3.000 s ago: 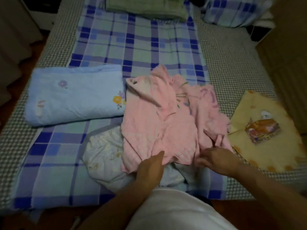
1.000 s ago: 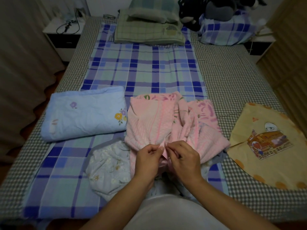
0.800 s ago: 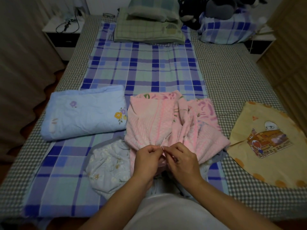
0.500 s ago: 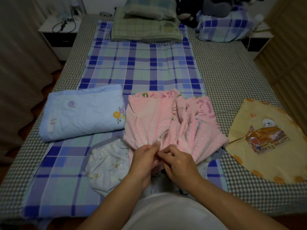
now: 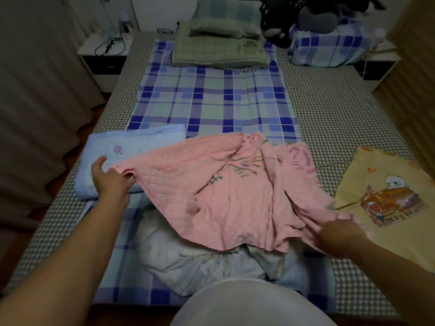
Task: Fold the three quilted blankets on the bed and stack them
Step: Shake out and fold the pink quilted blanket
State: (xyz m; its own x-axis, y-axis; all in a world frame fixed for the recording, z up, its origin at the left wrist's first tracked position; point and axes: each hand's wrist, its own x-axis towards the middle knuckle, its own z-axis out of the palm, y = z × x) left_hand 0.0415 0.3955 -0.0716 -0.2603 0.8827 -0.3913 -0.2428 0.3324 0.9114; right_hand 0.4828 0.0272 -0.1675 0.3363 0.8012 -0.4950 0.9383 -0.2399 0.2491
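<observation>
The hands — together at one edge half a second ago — now spread the pink blanket [image 5: 226, 184] wide, left hand [image 5: 110, 180] and right hand [image 5: 339, 234] each gripping a corner — ready for its first fold.

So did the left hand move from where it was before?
Yes. The left hand has swung out leftward, pulling a pink blanket corner with it. It was over the blanket's middle before and now lies over the folded blue blanket.

Rumpled pink quilt [image 5: 235, 184] overlaps folded blue quilt [image 5: 131, 147] and crumpled pale floral quilt [image 5: 188, 262].
</observation>
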